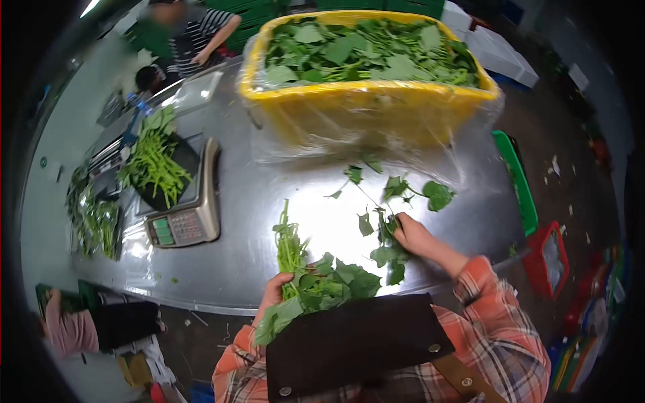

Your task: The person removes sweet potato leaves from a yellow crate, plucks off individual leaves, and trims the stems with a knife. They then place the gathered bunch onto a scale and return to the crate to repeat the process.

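Observation:
My left hand [274,290] is closed around a bunch of leafy greens [322,285], with pale green stems pointing away from me and broad leaves hanging toward my body. Over the steel table, my right hand [415,236] grips a few loose leafy stems [386,252]; its fingertips are partly hidden behind the leaves. Some small leaves [354,174] lie just beyond that hand. Farther back stands a yellow crate [363,107] lined with clear plastic and heaped with the same greens [376,54].
At the left, a digital scale [185,225] carries a dark tray of greens [158,164]. More bunches [97,221] lie at the table's [248,221] left end. Green [517,181] and red baskets [547,258] stand off the right edge. A person in stripes [195,40] is across the table.

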Available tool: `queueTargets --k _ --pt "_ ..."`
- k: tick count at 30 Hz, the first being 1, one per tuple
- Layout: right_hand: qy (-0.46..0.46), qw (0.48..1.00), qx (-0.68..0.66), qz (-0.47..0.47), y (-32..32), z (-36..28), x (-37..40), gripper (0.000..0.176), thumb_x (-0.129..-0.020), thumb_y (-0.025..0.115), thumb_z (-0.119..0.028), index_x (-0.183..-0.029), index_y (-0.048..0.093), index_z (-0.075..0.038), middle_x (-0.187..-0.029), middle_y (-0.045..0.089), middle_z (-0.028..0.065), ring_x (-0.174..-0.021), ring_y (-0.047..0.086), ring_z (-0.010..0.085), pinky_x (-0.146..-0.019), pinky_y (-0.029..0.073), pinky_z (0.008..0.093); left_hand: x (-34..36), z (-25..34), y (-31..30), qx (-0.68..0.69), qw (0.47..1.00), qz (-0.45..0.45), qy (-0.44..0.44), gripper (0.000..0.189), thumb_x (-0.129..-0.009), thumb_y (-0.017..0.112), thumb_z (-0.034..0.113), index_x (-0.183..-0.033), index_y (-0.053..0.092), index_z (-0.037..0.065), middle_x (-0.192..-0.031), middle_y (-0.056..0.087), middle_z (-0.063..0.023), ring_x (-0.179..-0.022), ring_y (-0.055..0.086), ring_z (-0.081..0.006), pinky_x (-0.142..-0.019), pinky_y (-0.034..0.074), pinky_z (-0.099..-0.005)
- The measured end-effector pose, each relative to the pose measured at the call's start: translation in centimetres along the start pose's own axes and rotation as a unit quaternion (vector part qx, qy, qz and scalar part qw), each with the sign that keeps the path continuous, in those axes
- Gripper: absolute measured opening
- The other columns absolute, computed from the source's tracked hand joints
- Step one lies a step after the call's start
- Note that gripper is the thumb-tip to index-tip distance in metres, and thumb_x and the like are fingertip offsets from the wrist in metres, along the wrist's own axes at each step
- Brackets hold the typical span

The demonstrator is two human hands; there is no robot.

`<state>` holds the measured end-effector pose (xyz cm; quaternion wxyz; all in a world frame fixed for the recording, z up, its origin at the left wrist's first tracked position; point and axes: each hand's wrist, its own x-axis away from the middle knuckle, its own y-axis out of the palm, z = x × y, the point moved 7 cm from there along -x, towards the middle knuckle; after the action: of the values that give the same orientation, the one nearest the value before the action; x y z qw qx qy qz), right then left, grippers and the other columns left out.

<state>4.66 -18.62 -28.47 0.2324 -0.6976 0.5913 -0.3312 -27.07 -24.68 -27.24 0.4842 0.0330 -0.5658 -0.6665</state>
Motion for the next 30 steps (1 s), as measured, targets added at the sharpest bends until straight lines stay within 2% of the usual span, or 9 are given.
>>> queueTargets --k 4,6,9,12,21,22,23,26,30 --pt "-0.086 0.993 -0.018 -0.077 1.3 -8.3 2.7 0.036 -0.080 0.058 -0.020 -0.109 0.046 -0.002 -0.088 0.057 0.0222 -0.078 0.059 0.0358 -0.069 0.047 0.0404 -0.3 -0.5 0.0 0.054 0.997 -0.049 0.007 0.046 -0.077 0.052 0.019 -0.114 0.050 -0.006 -0.113 0.056 -0.0216 -0.103 0.056 -0.0301 -0.092 0.045 -0.0414" --pt "-0.250 0.967 0.014 -0.050 3.4 -10.8 2.6 0.035 -0.080 0.059 -0.019 -0.109 0.047 -0.005 -0.086 0.055 0.0181 -0.073 0.058 0.0321 -0.065 0.047 0.0392 -0.7 -1.2 -1.3 0.074 0.995 -0.064 -0.005 0.045 -0.076 0.052 0.019 -0.114 0.050 -0.006 -0.111 0.057 -0.0209 -0.102 0.057 -0.0300 -0.091 0.046 -0.0413" --pt "-0.290 0.953 0.062 -0.068 5.0 -14.3 1.4 0.034 -0.078 0.060 -0.018 -0.108 0.049 -0.007 -0.086 0.052 0.0141 -0.073 0.056 0.0312 -0.064 0.046 0.0403 0.0 -1.3 1.7 0.022 1.000 -0.003 -0.013 0.049 -0.073 0.054 0.022 -0.115 0.050 -0.004 -0.105 0.059 -0.0179 -0.095 0.059 -0.0275 -0.086 0.048 -0.0400" --pt "-0.303 0.946 0.103 -0.056 5.0 -15.4 -0.8 0.018 -0.081 0.055 -0.017 -0.095 0.051 -0.005 -0.080 0.052 0.0152 -0.076 0.055 0.0338 -0.067 0.044 0.0446 0.5 -1.2 2.2 -0.053 0.998 -0.007 -0.011 0.050 -0.073 0.053 0.021 -0.117 0.049 -0.003 -0.104 0.059 -0.0154 -0.095 0.059 -0.0249 -0.087 0.047 -0.0377" --pt "-0.264 0.955 0.123 -0.059 4.5 -5.7 -5.0 0.019 -0.077 0.055 -0.014 -0.091 0.049 -0.003 -0.085 0.051 0.0168 -0.079 0.052 0.0357 -0.070 0.043 0.0427 1.8 -0.8 5.2 -0.030 0.999 -0.033 -0.030 0.042 -0.074 0.055 0.008 -0.113 0.049 -0.005 -0.099 0.058 -0.0145 -0.092 0.059 -0.0248 -0.087 0.048 -0.0366" --pt "-0.070 0.996 0.049 -0.004 2.0 -2.3 -5.9 0.020 -0.079 0.054 -0.017 -0.091 0.048 -0.002 -0.086 0.053 0.0192 -0.081 0.053 0.0375 -0.073 0.043 0.0427 3.0 0.3 5.8 -0.057 0.997 -0.047 0.010 0.042 -0.074 0.055 0.008 -0.113 0.049 -0.005 -0.099 0.059 -0.0146 -0.092 0.059 -0.0245 -0.086 0.048 -0.0360" --pt "-0.013 0.999 -0.005 0.035 -1.0 0.7 -5.9 0.023 -0.081 0.055 -0.021 -0.093 0.048 -0.002 -0.088 0.055 0.0215 -0.084 0.055 0.0373 -0.073 0.044 0.0422 3.9 1.6 6.0 -0.085 0.993 -0.060 0.051 0.041 -0.074 0.056 0.008 -0.113 0.050 -0.005 -0.099 0.059 -0.0146 -0.092 0.060 -0.0242 -0.086 0.049 -0.0354" --pt "-0.067 0.983 0.167 -0.032 -3.6 -3.8 -4.2 0.031 -0.081 0.055 -0.025 -0.103 0.050 -0.004 -0.095 0.058 0.0193 -0.088 0.057 0.0359 -0.076 0.046 0.0434 3.9 4.2 2.4 -0.086 0.994 0.050 0.051 0.040 -0.074 0.056 0.007 -0.112 0.050 -0.005 -0.099 0.059 -0.0144 -0.091 0.060 -0.0222 -0.083 0.049 -0.0328" --pt "-0.212 0.975 0.058 -0.029 -1.6 -13.3 -2.2 0.023 -0.080 0.054 -0.023 -0.095 0.048 -0.005 -0.092 0.054 0.0165 -0.083 0.056 0.0361 -0.071 0.046 0.0448 2.0 4.7 4.3 -0.269 0.961 0.054 0.046 0.041 -0.073 0.059 0.006 -0.112 0.051 -0.005 -0.099 0.060 -0.0103 -0.090 0.059 -0.0181 -0.081 0.049 -0.0299"
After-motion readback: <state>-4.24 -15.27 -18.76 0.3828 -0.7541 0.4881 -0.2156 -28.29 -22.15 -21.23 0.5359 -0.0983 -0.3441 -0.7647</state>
